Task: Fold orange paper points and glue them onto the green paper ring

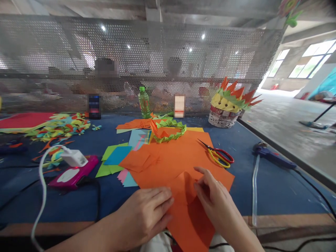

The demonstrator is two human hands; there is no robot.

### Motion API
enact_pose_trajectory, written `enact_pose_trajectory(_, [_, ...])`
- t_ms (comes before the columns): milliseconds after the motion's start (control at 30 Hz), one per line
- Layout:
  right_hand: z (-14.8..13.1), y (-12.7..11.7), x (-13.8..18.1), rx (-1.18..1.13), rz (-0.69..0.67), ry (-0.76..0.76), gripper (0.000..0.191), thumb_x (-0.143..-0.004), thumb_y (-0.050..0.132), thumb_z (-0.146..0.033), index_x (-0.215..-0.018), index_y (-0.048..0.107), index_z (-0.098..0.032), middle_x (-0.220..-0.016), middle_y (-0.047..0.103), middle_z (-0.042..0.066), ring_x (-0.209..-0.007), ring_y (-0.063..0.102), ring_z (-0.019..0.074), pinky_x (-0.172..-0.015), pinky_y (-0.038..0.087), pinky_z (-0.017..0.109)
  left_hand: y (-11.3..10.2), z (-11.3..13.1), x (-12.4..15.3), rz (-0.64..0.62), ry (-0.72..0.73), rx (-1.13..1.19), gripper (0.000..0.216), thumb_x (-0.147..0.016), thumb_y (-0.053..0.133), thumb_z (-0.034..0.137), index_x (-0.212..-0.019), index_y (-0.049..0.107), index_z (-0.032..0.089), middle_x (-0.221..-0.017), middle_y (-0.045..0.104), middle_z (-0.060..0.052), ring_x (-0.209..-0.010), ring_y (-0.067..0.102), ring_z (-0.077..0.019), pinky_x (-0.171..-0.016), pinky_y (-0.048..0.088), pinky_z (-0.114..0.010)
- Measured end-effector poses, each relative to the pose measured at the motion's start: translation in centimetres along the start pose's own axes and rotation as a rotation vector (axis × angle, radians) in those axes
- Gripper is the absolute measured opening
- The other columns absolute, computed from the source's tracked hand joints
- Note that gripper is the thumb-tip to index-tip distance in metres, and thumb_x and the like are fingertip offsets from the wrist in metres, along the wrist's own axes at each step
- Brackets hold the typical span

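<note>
My left hand is at the left edge of a folded orange paper sheet, its fingers closed together on the paper. The sheet hangs partly over the near table edge toward my lap. At the sheet's raised fold, my right hand is open, with thumb and index finger apart; whether the fingertips touch the paper is hard to tell. More orange paper lies flat underneath. Beyond it stands a green and orange folded-paper ring. Scissors with red and yellow handles lie right of the ring.
A glue gun lies at right, its cord trailing off the edge. A pink power strip with a white charger is at left. Paper pieces, a green bottle and a paper basket stand before a mesh partition.
</note>
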State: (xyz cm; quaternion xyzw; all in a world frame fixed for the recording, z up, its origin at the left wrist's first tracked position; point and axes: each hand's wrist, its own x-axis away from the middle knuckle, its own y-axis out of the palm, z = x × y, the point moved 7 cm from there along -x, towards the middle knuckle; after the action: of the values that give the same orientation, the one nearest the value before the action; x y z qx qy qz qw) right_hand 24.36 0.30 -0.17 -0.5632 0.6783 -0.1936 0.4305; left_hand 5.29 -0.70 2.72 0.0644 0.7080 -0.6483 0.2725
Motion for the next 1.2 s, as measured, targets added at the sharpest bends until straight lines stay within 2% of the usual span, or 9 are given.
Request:
enact_pose_trajectory(133, [-0.6,-0.2,1.2,-0.022,-0.024,-0.034,0.019,-0.098,0.044,-0.021,-0.114,0.055,-0.024,-0.076,0.067,-0.003,-0.067,0.066,0.016,-0.067,0.048,0.028,0.1,-0.8,-0.2,-0.012,0.002,-0.072,0.031,-0.107,0.042,0.025,-0.115,0.067,0.009,-0.113,0.075,-0.014,-0.106,0.073,-0.0252,-0.088,0.062,-0.035])
enact_pose_trajectory(233, [-1.3,-0.3,2.6,-0.042,-0.066,-0.086,0.018,-0.097,0.046,-0.019,-0.107,0.058,-0.026,-0.09,0.071,0.001,-0.081,0.069,0.0169,-0.074,0.05,0.029,0.7,-1.9,-0.7,-0.053,-0.02,-0.093,0.038,-0.109,0.04,0.031,-0.117,0.068,0.007,-0.121,0.073,-0.017,-0.11,0.072,-0.0292,-0.09,0.062,-0.04])
enact_pose_trajectory(433, [-2.0,-0.6,4.5,0.002,-0.132,-0.18,0.044,-0.093,0.049,-0.014,-0.134,0.051,-0.03,-0.111,0.07,0.003,-0.099,0.067,0.0183,-0.089,0.053,0.033,2.1,-3.4,-2.2,-0.123,-0.073,-0.109,0.049,-0.106,0.045,0.043,-0.127,0.066,0.004,-0.133,0.066,-0.021,-0.122,0.065,-0.0365,-0.098,0.058,-0.05])
enact_pose_trajectory(533, [-0.3,-1.3,4.1,0.05,-0.061,-0.092,0.049,-0.096,0.048,-0.019,-0.143,0.042,-0.03,-0.12,0.066,0.006,-0.11,0.065,0.02,-0.093,0.053,0.036,2.3,-3.5,-2.3,-0.141,-0.06,-0.103,0.048,-0.106,0.046,0.042,-0.128,0.066,0.004,-0.133,0.067,-0.02,-0.122,0.064,-0.0365,-0.099,0.058,-0.051])
enact_pose_trajectory(667, [1.9,-1.8,3.3,0.145,0.062,0.039,0.046,-0.099,0.047,-0.027,-0.145,0.04,-0.027,-0.123,0.065,0.009,-0.113,0.062,0.0269,-0.096,0.051,0.047,2.0,-3.7,-1.9,-0.15,-0.046,-0.098,0.047,-0.107,0.043,0.041,-0.13,0.065,0.006,-0.134,0.067,-0.02,-0.122,0.065,-0.0371,-0.098,0.058,-0.053])
enact_pose_trajectory(800, [1.4,-0.5,3.0,0.149,0.019,0.014,0.051,-0.097,0.043,-0.021,-0.147,0.038,-0.027,-0.124,0.066,0.009,-0.113,0.062,0.0288,-0.095,0.051,0.05,1.9,-3.9,-1.5,-0.155,-0.051,-0.098,0.046,-0.107,0.043,0.04,-0.132,0.064,0.007,-0.137,0.065,-0.019,-0.124,0.064,-0.0363,-0.099,0.057,-0.053])
enact_pose_trajectory(967, [-0.3,0.7,3.3,0.057,-0.099,-0.077,0.055,-0.092,0.043,-0.012,-0.144,0.041,-0.03,-0.125,0.066,0.007,-0.113,0.063,0.0235,-0.096,0.052,0.044,2.0,-4.2,-1.2,-0.163,-0.065,-0.095,0.044,-0.107,0.046,0.039,-0.134,0.063,0.009,-0.139,0.064,-0.018,-0.125,0.063,-0.0357,-0.1,0.057,-0.053])
enact_pose_trajectory(1100, [0.3,-0.3,2.3,0.108,-0.038,-0.079,0.049,-0.095,0.045,-0.015,-0.142,0.045,-0.029,-0.115,0.069,0.006,-0.105,0.065,0.0238,-0.089,0.052,0.042,2.1,-4.3,-1.2,-0.163,-0.057,-0.087,0.044,-0.107,0.044,0.038,-0.134,0.063,0.009,-0.14,0.064,-0.017,-0.125,0.063,-0.0355,-0.099,0.057,-0.052])
enact_pose_trajectory(1200, [0.9,-1.1,1.2,0.12,0.0,-0.069,0.048,-0.091,0.047,-0.01,-0.136,0.053,-0.026,-0.112,0.07,0.007,-0.105,0.063,0.0247,-0.088,0.051,0.042,2.1,-4.3,-1.2,-0.162,-0.05,-0.084,0.044,-0.107,0.045,0.038,-0.136,0.062,0.01,-0.14,0.064,-0.016,-0.126,0.062,-0.0343,-0.101,0.056,-0.051])
